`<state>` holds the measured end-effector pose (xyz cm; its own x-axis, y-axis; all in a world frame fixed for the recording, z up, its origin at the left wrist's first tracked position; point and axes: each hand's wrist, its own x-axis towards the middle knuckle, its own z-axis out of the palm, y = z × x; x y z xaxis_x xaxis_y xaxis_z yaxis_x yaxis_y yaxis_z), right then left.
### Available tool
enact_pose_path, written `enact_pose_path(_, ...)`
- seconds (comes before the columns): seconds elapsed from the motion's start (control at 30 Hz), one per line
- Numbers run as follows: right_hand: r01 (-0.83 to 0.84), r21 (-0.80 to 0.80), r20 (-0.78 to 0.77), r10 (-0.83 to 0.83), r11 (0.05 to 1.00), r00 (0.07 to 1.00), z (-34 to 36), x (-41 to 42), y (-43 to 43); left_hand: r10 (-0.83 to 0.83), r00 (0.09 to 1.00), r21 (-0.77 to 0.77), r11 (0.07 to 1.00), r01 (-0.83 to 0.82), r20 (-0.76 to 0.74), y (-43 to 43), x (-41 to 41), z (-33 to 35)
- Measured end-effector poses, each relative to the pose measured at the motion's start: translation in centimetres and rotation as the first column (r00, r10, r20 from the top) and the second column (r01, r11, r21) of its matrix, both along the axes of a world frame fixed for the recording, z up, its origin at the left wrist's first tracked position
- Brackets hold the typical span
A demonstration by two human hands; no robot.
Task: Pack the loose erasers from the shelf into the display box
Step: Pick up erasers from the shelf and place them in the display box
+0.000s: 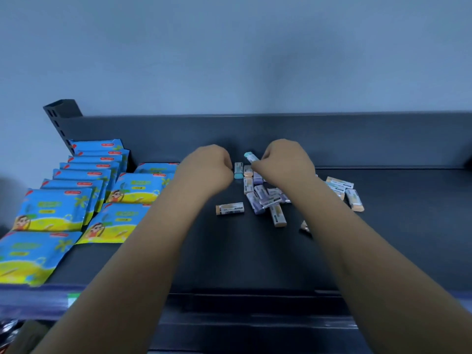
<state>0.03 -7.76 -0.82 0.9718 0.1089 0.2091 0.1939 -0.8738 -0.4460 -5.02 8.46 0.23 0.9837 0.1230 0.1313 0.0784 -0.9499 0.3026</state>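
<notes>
Above the shelf [229, 251], right hand [286, 162] pinches teal-tipped eraser [249, 156], label unreadable.

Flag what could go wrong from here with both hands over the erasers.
1. The right hand pinches the teal-tipped eraser by one end, tilted; it could slip back into the pile.
2. The right forearm crosses over several erasers, and one small eraser is half hidden beside it; it may be swept along or overlooked.
3. No display box is in view, so each eraser may face a long carry.
</notes>
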Motion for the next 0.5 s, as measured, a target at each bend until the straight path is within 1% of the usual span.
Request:
enact_pose_path(0.13,0.039,0.004,-0.001,-0.039,0.999,0.999,-0.5,-0.7,-1.8,-0.052,0.997,-0.039,0.998,0.054,0.049,-1.0,3.4,-1.8)
enact_pose_path(0.27,0.043,-0.004,-0.032,-0.043,0.999,0.999,-0.9,-1.5,-3.9,-0.124,0.992,0.0,0.992,0.124,0.007,-1.8,5.3,-3.8)
enact_pose_path(0.33,-0.004,0.008,-0.062,0.004,1.0,0.998,-0.6,-1.9,-5.2,-0.095,0.995,-0.033,0.995,0.096,0.02,-2.1,5.5,-4.0)
enact_pose_path(0.43,-0.119,0.056,-0.11,0.125,0.991,0.986,0.2,-3.0,-7.2,-0.028,0.999,-0.12,0.992,0.032,0.03,-2.3,5.8,-3.8)
enact_pose_path(0.5,-0.15,0.078,-0.133,0.16,0.986,0.978,0.6,-3.8,-8.4,0.016,1.0,-0.128,0.992,-0.013,0.022,-2.4,6.1,-3.8)
